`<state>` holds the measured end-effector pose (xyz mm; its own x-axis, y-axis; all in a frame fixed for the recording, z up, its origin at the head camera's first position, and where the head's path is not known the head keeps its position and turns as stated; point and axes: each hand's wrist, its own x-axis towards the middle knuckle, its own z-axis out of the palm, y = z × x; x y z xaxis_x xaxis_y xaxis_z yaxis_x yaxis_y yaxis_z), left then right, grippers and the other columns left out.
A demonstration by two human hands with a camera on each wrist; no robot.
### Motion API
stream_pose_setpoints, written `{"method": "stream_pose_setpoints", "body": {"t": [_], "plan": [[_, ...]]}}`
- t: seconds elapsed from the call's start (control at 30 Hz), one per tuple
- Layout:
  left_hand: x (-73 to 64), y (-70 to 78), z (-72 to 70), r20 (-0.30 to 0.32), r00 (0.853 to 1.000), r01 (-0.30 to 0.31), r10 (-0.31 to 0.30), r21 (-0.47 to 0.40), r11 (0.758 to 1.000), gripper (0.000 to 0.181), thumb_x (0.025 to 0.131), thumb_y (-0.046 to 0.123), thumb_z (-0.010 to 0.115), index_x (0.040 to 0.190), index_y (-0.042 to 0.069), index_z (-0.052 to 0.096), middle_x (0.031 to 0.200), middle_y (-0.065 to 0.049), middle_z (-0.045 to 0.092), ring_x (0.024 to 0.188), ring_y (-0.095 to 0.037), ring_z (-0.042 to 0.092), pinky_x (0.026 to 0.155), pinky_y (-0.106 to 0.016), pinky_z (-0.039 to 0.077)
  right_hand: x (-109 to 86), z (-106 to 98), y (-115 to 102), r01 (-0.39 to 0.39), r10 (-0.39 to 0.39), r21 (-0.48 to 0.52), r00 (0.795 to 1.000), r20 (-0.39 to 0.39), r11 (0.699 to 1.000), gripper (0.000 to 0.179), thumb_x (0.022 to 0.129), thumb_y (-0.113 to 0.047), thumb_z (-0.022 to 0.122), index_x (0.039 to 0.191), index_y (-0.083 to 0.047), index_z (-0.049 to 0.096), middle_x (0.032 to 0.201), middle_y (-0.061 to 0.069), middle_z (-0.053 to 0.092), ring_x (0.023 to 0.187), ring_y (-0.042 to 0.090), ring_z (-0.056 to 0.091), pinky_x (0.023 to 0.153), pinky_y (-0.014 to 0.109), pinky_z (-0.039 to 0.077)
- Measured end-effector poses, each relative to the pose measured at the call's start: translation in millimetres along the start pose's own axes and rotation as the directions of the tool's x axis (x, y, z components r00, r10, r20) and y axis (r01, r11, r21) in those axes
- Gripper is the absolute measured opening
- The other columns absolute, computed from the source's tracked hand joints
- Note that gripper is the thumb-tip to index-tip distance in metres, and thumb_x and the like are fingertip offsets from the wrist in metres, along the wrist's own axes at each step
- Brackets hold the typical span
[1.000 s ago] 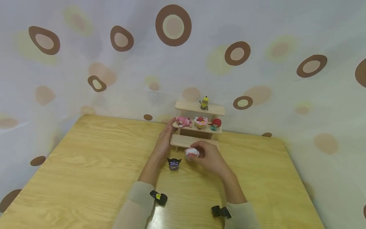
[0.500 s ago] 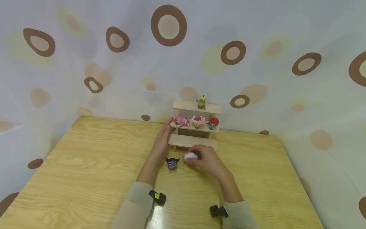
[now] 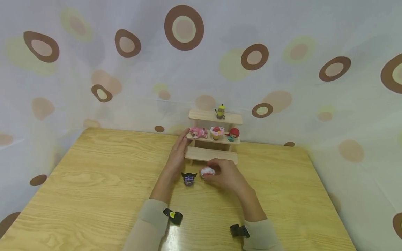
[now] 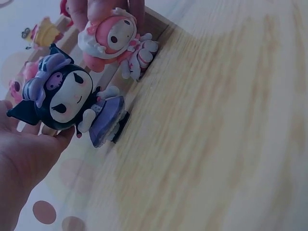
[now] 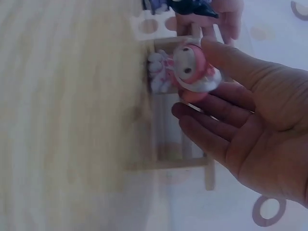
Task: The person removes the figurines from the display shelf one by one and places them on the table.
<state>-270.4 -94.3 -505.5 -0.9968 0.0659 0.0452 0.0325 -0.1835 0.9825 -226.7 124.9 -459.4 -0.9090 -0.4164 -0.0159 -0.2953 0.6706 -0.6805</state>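
My right hand [image 3: 224, 174] pinches a pink-and-white hooded figurine [image 5: 190, 70] between thumb and fingers. It is held upright at the table, in front of the small wooden shelf's [image 3: 211, 154] lowest step. My left hand [image 3: 177, 157] rests along the shelf's left end, its fingers extended against it. Just left of the held figurine, a black-and-purple figurine [image 4: 67, 94] stands on the table, with neither hand holding it. On the middle step are a pink bear figurine [image 3: 198, 132], a cupcake-like figure [image 3: 217, 132] and a red-haired figurine [image 3: 233, 134]. A yellow minion figurine [image 3: 220, 112] stands on top.
The three-step shelf stands at the back of a wood-grain table [image 3: 103, 181], close to a wall covering [image 3: 141, 80] printed with brown rings. Dark straps [image 3: 174, 216] circle both sleeve cuffs.
My right hand has drawn the hooded figurine slightly towards me and to the left, nearer the black-and-purple one. My left hand stays at the shelf. The head view has shifted a little.
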Motion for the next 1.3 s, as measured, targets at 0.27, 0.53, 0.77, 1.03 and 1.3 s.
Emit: {"method": "stream_pose_setpoints", "body": {"t": [0.27,0.53,0.77,1.03,1.3], "plan": [[-0.4,1.9,0.3,-0.016,0.999,0.033,-0.033,0.02,0.999,0.047,0.115,0.045,0.035,0.162,0.043,0.038,0.171,0.002,0.032,0.159,-0.028,0.027,0.13,-0.057,0.015,-11.0,-47,-5,0.008,0.01,0.093,0.981,-0.193,0.996,0.043,0.095,-0.02,0.082,0.131,-0.001,0.068,0.123,0.015,0.074,0.115,0.032,0.07,0.102,0.05,0.057],[-0.9,-1.2,-0.3,-0.013,0.999,0.03,-0.03,0.022,0.999,0.048,0.114,0.046,0.036,0.162,0.043,0.037,0.174,0.004,0.024,0.161,-0.031,0.018,0.129,-0.061,0.01,-1.7,-76,6,0.147,-0.028,0.152,0.803,-0.595,0.978,0.04,0.094,-0.014,0.083,0.128,0.001,0.068,0.125,0.016,0.073,0.118,0.032,0.068,0.107,0.046,0.054],[-0.3,-1.2,-0.1,-0.016,0.999,0.029,-0.029,0.008,1.0,0.046,0.115,0.045,0.037,0.16,0.046,0.039,0.173,0.002,0.026,0.16,-0.03,0.021,0.13,-0.058,0.012,18.2,-73,18,0.169,-0.052,0.158,0.825,-0.562,0.973,0.045,0.095,-0.015,0.082,0.133,0.002,0.066,0.133,0.019,0.07,0.127,0.037,0.065,0.111,0.049,0.051],[1.5,1.2,0.9,-0.007,1.0,0.005,-0.006,-0.013,1.0,0.045,0.115,0.044,0.038,0.16,0.045,0.041,0.172,0.001,0.029,0.16,-0.028,0.021,0.131,-0.053,0.013,33.6,-68,30,0.181,-0.068,0.151,0.829,-0.556,0.972,0.043,0.095,-0.006,0.08,0.135,0.003,0.065,0.131,0.018,0.071,0.121,0.038,0.069,0.104,0.044,0.057],[-0.2,-0.9,-1.4,-0.012,1.0,0.009,-0.01,-0.002,1.0,0.046,0.115,0.043,0.037,0.161,0.043,0.04,0.174,0.002,0.025,0.161,-0.027,0.018,0.131,-0.052,0.013,37.3,-61,32,0.194,-0.049,0.185,0.807,-0.589,0.963,0.033,0.095,0.001,0.077,0.127,0.003,0.068,0.126,0.019,0.072,0.114,0.039,0.072,0.096,0.028,0.059]]}}
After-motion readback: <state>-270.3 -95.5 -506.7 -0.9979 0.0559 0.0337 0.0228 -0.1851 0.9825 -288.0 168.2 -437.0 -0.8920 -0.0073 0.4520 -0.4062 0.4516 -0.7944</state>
